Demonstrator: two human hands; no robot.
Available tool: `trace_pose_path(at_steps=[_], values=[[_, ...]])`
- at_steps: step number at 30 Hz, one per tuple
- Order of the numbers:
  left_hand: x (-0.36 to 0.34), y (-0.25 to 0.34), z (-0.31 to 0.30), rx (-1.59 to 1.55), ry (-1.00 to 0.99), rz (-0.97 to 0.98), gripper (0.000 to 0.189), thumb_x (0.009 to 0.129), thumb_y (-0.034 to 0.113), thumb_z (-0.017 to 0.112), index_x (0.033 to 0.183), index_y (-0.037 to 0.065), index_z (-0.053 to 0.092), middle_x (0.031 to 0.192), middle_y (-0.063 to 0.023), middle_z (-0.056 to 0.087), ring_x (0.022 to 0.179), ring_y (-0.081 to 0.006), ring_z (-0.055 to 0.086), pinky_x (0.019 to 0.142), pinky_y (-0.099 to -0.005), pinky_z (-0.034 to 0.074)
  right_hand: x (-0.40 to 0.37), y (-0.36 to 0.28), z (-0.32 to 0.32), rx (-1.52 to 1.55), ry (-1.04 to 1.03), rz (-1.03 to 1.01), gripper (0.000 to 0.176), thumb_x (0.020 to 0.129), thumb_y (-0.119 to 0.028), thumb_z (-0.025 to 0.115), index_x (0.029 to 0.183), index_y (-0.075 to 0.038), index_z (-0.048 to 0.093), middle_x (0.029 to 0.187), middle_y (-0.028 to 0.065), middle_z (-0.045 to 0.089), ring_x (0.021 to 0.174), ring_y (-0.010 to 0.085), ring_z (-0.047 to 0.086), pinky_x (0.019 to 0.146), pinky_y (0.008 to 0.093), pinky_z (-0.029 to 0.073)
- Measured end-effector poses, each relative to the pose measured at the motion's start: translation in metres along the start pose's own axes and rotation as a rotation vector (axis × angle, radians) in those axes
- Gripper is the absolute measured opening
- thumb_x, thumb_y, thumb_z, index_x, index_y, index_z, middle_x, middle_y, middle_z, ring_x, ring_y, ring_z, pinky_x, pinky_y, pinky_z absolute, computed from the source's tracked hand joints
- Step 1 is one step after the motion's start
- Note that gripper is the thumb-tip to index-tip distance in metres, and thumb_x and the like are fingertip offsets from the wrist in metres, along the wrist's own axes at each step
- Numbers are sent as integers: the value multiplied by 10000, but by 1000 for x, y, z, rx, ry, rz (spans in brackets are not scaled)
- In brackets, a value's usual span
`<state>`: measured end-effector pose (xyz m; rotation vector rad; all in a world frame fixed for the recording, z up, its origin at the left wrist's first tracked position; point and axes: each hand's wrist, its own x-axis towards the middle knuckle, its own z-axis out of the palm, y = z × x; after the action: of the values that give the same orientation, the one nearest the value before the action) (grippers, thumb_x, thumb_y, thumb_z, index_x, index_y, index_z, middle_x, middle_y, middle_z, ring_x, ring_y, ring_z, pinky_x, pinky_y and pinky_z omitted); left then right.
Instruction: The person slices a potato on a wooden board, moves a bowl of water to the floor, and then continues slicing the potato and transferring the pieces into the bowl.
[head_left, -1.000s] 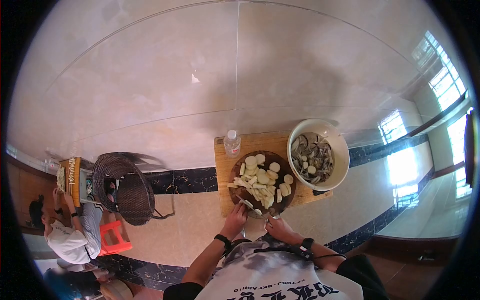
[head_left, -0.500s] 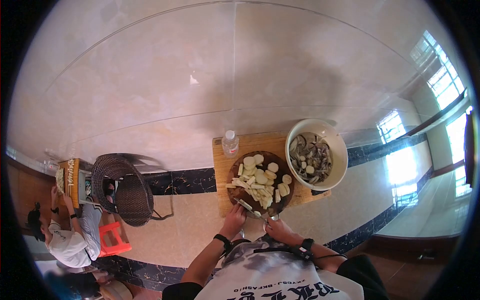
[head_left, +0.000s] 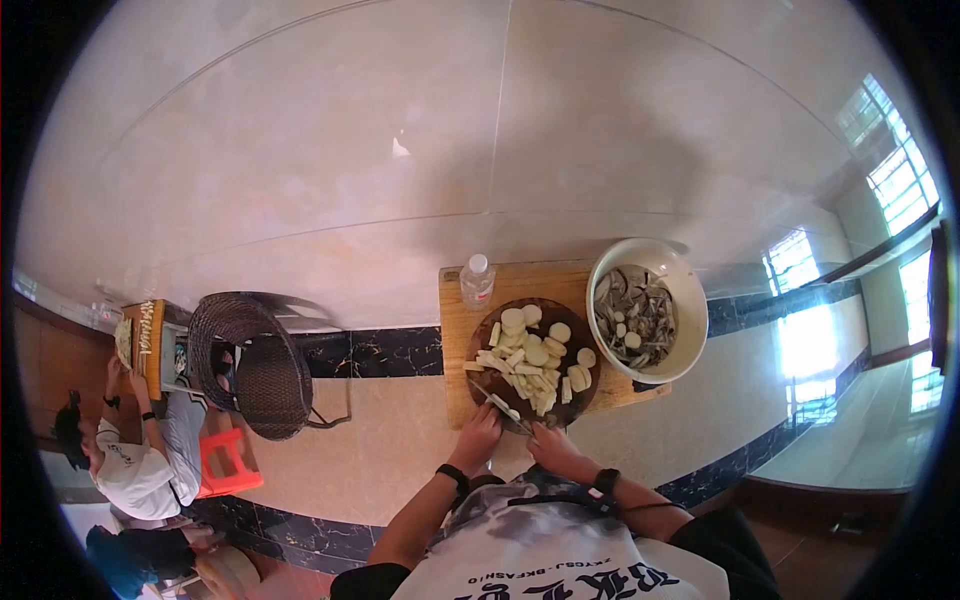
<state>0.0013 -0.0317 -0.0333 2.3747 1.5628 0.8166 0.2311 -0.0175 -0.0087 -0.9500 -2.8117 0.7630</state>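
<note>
1. The work in hand, as judged, is cutting pale pieces; good practice is holding the piece flat while the edge is passing through evenly.
2. Safe cutting is calling for curled left fingertips behind the edge, since the left hand (head_left: 480,430) is working close to the knife (head_left: 499,404).
3. Even strokes and matching widths are helping the cuts come out uniform.
4. The right hand (head_left: 553,447) is closing around the handle end of the knife, fingers bent inward; the blade is slanting toward the left hand.
5. The left hand is partly closing, its fingertips gathering beside the blade; whether they are pinching a piece, cannot tell.
6. The pieces (head_left: 535,357), rounds and sticks, are lying on the round board (head_left: 570,412), beyond the knife.
7. The board is resting on the table (head_left: 455,340), between the bottle (head_left: 476,284) and the bowl (head_left: 699,310), which is holding mixed slices (head_left: 640,300).
</note>
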Motion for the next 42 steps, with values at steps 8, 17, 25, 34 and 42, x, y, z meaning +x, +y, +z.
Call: trace_pose_path(at_steps=[8,17,25,34,42], values=[[-2,1,-9,79,-77,35,366,788,94,585,1100,-78,671,1208,-182,616,1231,-339,558,1038,-391,486,3,-25,-16,354,134,468,245,922,-210,570,976,27,537,768,329,622,751,558,602,682,621,482],[-4,-3,-7,60,-95,51,373,806,82,583,1133,-79,659,1228,-187,611,1231,-330,554,1030,-393,492,-21,-26,-48,334,108,340,278,948,-259,553,990,15,549,758,327,624,763,555,617,691,603,492],[-9,1,-12,65,-116,19,301,822,87,598,1074,-57,678,1200,-173,621,1183,-318,577,965,-407,519,-19,-24,-24,462,9,482,250,950,-218,560,1006,26,566,809,329,626,806,548,620,708,594,489],[-13,-4,-4,28,-127,-1,279,832,83,612,1067,-47,685,1195,-170,629,1169,-324,595,962,-414,524,-18,-30,-30,445,31,461,243,943,-228,582,1030,-2,568,733,321,617,743,541,620,684,604,486],[-8,-3,-7,53,-115,31,248,839,99,617,1024,-47,695,1200,-172,639,1210,-332,584,981,-416,518,-19,-37,-45,396,51,374,245,962,-242,579,1009,-2,559,708,310,612,706,535,617,661,607,487]])
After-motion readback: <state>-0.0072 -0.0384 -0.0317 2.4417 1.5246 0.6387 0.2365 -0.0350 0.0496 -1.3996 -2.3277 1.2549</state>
